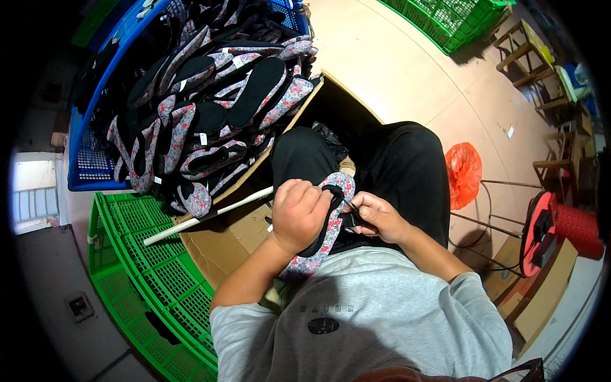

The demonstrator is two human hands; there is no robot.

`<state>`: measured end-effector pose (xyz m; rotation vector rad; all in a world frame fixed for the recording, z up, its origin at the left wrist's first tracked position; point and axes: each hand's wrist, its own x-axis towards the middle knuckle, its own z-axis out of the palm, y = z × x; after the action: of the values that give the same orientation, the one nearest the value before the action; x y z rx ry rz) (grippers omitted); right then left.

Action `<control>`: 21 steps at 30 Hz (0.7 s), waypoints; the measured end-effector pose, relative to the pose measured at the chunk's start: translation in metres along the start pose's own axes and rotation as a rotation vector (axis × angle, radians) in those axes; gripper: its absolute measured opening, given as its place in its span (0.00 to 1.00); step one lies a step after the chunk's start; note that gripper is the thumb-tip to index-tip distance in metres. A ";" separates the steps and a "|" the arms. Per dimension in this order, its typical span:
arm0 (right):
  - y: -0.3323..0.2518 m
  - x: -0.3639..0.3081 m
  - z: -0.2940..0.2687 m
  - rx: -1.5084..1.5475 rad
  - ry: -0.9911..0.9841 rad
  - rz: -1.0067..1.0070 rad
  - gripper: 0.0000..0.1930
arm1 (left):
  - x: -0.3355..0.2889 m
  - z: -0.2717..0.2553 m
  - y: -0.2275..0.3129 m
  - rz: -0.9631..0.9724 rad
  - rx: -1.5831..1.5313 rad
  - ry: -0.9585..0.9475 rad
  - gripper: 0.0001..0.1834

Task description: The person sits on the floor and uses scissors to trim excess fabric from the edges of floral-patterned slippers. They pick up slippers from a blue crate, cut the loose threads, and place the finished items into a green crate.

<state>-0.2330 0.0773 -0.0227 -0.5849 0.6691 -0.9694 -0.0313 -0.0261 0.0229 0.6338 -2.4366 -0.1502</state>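
Observation:
Above my lap I hold a slipper with a grey, red-flowered fabric outside and a black lining. My left hand is closed round its side, the fingertips tucked at the black opening. At the slipper's upper right edge, my right hand pinches a small dark tool with a thin metal tip, which looks like thread snips. The tip meets or nearly meets the fabric; actual contact is hard to make out. Part of the tool is hidden by my fingers.
Many similar slippers heap over a blue basket at the upper left. Below it are a green crate, a white rod and a cardboard box. To the right stand an orange-red plastic bag, a red spool and wooden stools.

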 end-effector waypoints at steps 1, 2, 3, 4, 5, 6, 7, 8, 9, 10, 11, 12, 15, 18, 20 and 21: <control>-0.001 0.001 0.000 -0.012 0.006 0.011 0.16 | -0.002 -0.001 0.001 -0.008 -0.003 0.019 0.09; -0.001 0.001 0.000 -0.023 0.011 0.022 0.16 | -0.003 -0.002 0.002 -0.016 -0.005 0.039 0.08; -0.001 0.001 0.001 -0.039 0.019 0.020 0.16 | -0.004 -0.002 0.004 -0.040 -0.015 0.057 0.08; 0.000 0.002 0.002 -0.053 0.029 0.016 0.16 | -0.004 -0.003 0.005 -0.059 -0.007 0.056 0.08; 0.000 0.002 0.003 -0.067 0.039 0.013 0.15 | -0.005 -0.005 0.007 -0.079 0.002 0.055 0.08; 0.001 0.003 0.005 -0.069 0.051 0.007 0.15 | -0.006 -0.006 0.009 -0.099 0.011 0.054 0.08; 0.002 0.003 0.008 -0.070 0.063 -0.001 0.14 | -0.007 -0.007 0.010 -0.108 0.008 0.077 0.08; 0.004 0.004 0.010 -0.071 0.075 -0.008 0.14 | -0.008 -0.008 0.011 -0.118 0.004 0.100 0.09; 0.006 0.006 0.012 -0.066 0.092 -0.017 0.13 | -0.009 -0.008 0.012 -0.127 0.000 0.122 0.09; 0.009 0.007 0.012 -0.064 0.109 -0.026 0.12 | -0.011 -0.007 0.013 -0.140 0.009 0.130 0.09; 0.011 0.009 0.013 -0.061 0.125 -0.034 0.11 | -0.014 -0.006 0.012 -0.152 0.017 0.137 0.08; 0.014 0.011 0.014 -0.119 0.155 -0.070 0.10 | -0.016 -0.004 0.012 -0.164 0.024 0.144 0.08; 0.022 0.017 0.015 -0.300 0.240 -0.184 0.08 | -0.019 -0.002 0.014 -0.216 0.029 0.147 0.08; 0.028 0.019 0.017 -0.482 0.326 -0.266 0.09 | -0.021 0.000 0.014 -0.232 0.011 0.155 0.10; 0.024 0.018 0.022 -0.576 0.396 -0.252 0.10 | -0.023 0.002 0.013 -0.232 0.007 0.152 0.10; 0.023 0.018 0.023 -0.650 0.417 -0.287 0.11 | -0.023 0.002 0.012 -0.232 0.005 0.151 0.10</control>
<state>-0.1960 0.0749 -0.0285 -1.0851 1.3218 -1.1537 -0.0214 -0.0043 0.0117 0.8967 -2.2146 -0.1831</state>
